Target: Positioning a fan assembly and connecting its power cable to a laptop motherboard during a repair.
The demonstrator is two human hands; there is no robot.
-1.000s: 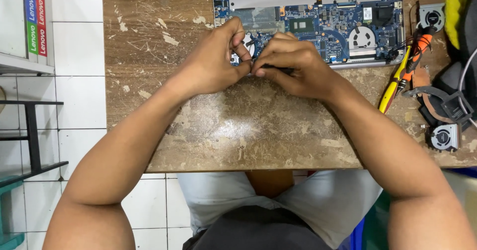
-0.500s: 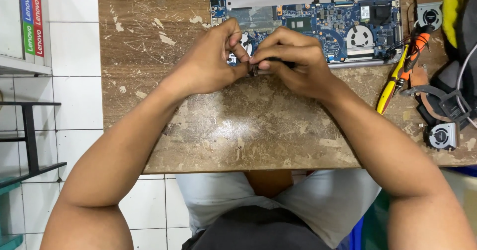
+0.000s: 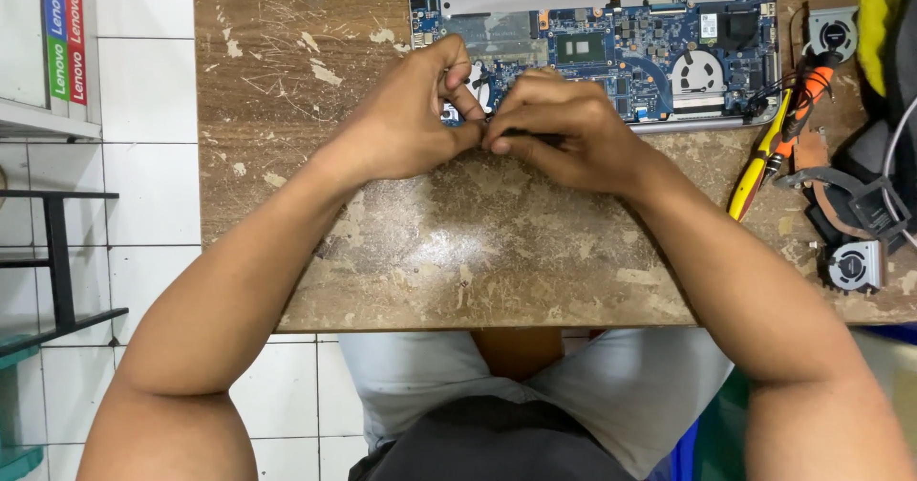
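Observation:
An opened laptop with a blue circuit board (image 3: 650,56) lies at the far edge of a worn wooden table (image 3: 478,252). My left hand (image 3: 406,123) and my right hand (image 3: 573,137) meet fingertip to fingertip just in front of the board's near left corner. My right hand pinches a thin dark tool (image 3: 535,138), which points toward my left fingertips. My left thumb and fingers pinch something small and dark at the tool's tip; what it is I cannot tell.
A yellow-handled tool (image 3: 755,180) and an orange-handled tool (image 3: 807,94) lie right of the laptop. Loose cooling fans (image 3: 855,266) (image 3: 833,32) and a black copper-edged part (image 3: 841,204) sit at the table's right. White tiled floor and a dark metal shelf (image 3: 57,261) are to the left.
Both hands stay joined at the same spot by the board; only the fingers shift slightly. The view has moved a little.

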